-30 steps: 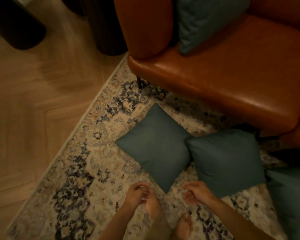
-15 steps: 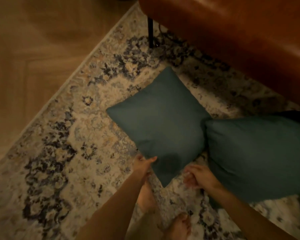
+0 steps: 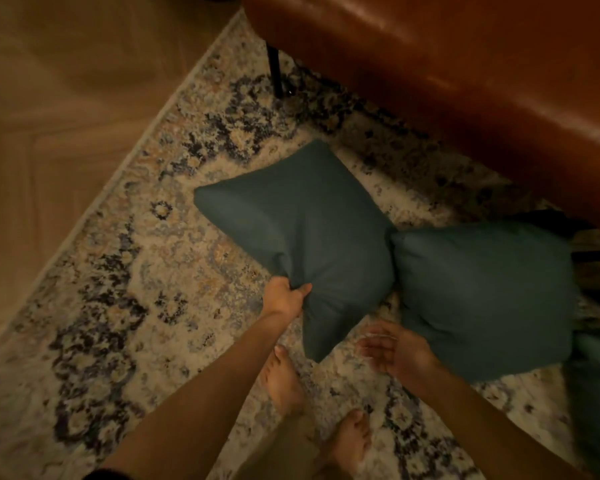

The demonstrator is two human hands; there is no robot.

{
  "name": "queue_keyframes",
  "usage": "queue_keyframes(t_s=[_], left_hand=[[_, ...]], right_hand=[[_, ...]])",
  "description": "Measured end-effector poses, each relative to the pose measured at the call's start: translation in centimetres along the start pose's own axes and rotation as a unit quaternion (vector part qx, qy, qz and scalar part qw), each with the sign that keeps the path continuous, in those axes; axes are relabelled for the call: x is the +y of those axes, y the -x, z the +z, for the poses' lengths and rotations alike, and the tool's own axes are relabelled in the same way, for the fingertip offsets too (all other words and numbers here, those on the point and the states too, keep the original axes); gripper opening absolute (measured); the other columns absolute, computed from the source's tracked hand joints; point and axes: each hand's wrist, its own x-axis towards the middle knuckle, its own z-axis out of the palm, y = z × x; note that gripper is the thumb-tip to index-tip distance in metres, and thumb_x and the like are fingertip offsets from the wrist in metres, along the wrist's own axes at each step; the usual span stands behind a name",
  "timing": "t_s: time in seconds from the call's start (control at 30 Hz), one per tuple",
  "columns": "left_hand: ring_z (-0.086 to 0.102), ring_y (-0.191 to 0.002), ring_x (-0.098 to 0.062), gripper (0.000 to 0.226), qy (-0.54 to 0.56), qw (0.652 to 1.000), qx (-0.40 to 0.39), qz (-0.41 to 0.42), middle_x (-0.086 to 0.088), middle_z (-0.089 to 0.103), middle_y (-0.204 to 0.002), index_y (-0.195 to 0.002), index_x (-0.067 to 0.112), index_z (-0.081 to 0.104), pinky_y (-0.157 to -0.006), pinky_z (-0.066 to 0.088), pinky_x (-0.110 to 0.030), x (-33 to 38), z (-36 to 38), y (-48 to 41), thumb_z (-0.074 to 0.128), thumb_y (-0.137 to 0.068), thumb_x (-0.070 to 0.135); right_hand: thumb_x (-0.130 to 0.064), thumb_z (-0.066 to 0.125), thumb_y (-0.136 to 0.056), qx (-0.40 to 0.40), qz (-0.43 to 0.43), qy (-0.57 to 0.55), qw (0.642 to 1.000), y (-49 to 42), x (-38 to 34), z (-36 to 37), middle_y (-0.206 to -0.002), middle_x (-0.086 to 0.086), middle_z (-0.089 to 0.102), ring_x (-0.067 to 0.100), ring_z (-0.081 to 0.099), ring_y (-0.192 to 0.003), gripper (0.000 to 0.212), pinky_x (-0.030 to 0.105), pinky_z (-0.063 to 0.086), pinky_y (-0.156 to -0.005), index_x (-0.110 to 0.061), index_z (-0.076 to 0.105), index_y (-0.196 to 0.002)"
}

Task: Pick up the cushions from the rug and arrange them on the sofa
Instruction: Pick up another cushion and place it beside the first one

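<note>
Head view: left hand (image 3: pixel 284 297) bunches square teal cushion (image 3: pixel 305 230) fabric.

Both forearms are bare, both feet (image 3: pixel 284 382) unshod, and a dark sleeve edge (image 3: pixel 108 474) possibly shows at the left elbow.

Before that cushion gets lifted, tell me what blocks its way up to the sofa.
Nothing visible does. The left hand pinches the near cushion at its edge; bare rug lies between it and the sofa seat front. The second cushion touches its right corner, off to the side.
</note>
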Motion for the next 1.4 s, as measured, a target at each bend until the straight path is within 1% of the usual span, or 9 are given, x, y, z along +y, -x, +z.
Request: queue_keyframes(t_s=[0.23,0.33,0.53,0.67,0.8,0.93,1.07,1.17,1.4], left_hand=[[0.072,-0.074,-0.022,0.021,0.047,0.998,0.007,0.029,-0.004,0.076,-0.079,-0.071,0.017,0.074,-0.071,0.060,-0.048,7.0,-4.0,10.0,0.075,-0.062,0.036],[0.072,-0.078,-0.021,0.010,0.089,0.995,0.028,0.031,-0.002,0.075,-0.084,-0.079,0.014,0.075,-0.077,0.059,-0.042,9.4,-7.3,17.4,0.078,-0.072,0.022],[0.071,-0.076,-0.029,0.006,0.138,0.990,-0.005,0.017,-0.004,0.076,-0.075,-0.073,0.011,0.072,-0.065,0.057,-0.039,13.8,-12.8,30.7,0.075,-0.078,0.009],[0.069,-0.076,-0.041,0.018,0.124,0.991,-0.041,-0.004,-0.014,0.075,-0.078,-0.077,0.006,0.071,-0.064,0.057,-0.055,18.1,-16.0,37.1,0.075,-0.079,0.023],[0.068,-0.051,-0.014,0.029,0.058,0.986,-0.139,-0.068,0.001,0.072,-0.060,-0.092,0.011,0.067,-0.042,0.049,-0.023,20.5,-18.1,40.9,0.061,-0.089,0.039],[0.060,-0.041,-0.004,0.020,-0.035,0.978,-0.202,-0.036,0.007,0.068,-0.052,-0.096,0.002,0.070,-0.039,0.042,-0.015,22.2,-20.0,41.3,0.062,-0.091,0.020],[0.065,-0.060,-0.013,0.018,-0.005,0.992,-0.124,0.036,-0.010,0.074,-0.084,-0.104,-0.002,0.068,-0.041,0.044,-0.013,28.8,-20.7,39.4,0.057,-0.090,0.000],[0.066,-0.081,-0.017,0.023,-0.003,0.986,-0.100,0.136,-0.007,0.069,-0.106,-0.114,0.014,0.063,-0.057,0.052,-0.020,36.3,-19.7,38.4,0.059,-0.091,0.012],[0.060,-0.098,-0.018,0.038,-0.043,0.965,-0.107,0.237,-0.005,0.060,-0.125,-0.121,0.019,0.054,-0.070,0.050,-0.031,49.2,-12.3,36.5,0.064,-0.086,0.008]], right_hand=[[-0.054,0.070,-0.076,-0.049,0.064,-0.091,0.993,9.7,-1.9,0.2,-0.137,0.024,0.049,0.040,0.056,-0.111,0.079,0.050,0.047,-0.098,-0.013,0.047,-0.139],[-0.067,0.081,-0.049,-0.050,0.080,-0.087,0.992,14.8,-2.9,1.7,-0.127,0.016,0.061,0.035,0.061,-0.108,0.095,0.051,0.053,-0.090,-0.016,0.060,-0.126],[-0.047,0.073,-0.077,-0.051,0.018,-0.173,0.984,27.9,-8.0,3.1,-0.106,0.016,0.073,0.031,0.064,-0.104,0.050,0.043,0.050,-0.091,-0.007,0.067,-0.107],[-0.037,0.094,-0.043,0.017,-0.042,-0.081,0.996,34.8,-11.3,2.4,-0.110,0.015,0.070,0.032,0.068,-0.098,0.087,0.040,0.056,-0.079,-0.004,0.062,-0.117],[-0.019,0.091,-0.053,0.075,-0.152,-0.027,0.985,39.7,-13.8,2.8,-0.107,0.015,0.068,0.031,0.066,-0.092,0.074,0.040,0.055,-0.081,0.000,0.057,-0.117],[-0.028,0.089,-0.052,0.130,-0.270,0.060,0.952,43.1,-15.4,2.3,-0.112,0.002,0.070,0.024,0.065,-0.102,0.072,0.043,0.052,-0.095,-0.019,0.062,-0.119],[-0.041,0.082,-0.060,0.188,-0.368,0.211,0.886,46.4,-17.4,0.9,-0.114,-0.004,0.068,0.023,0.062,-0.107,0.067,0.041,0.051,-0.091,-0.031,0.057,-0.121],[-0.046,0.080,-0.063,0.214,-0.407,0.261,0.849,48.1,-19.3,-0.7,-0.119,-0.007,0.067,0.022,0.062,-0.110,0.072,0.040,0.052,-0.088,-0.034,0.051,-0.128],[-0.040,0.087,-0.054,0.241,-0.408,0.151,0.868,49.7,-23.5,-7.2,-0.103,-0.004,0.072,0.022,0.067,-0.099,0.064,0.033,0.052,-0.079,-0.027,0.064,-0.113]])
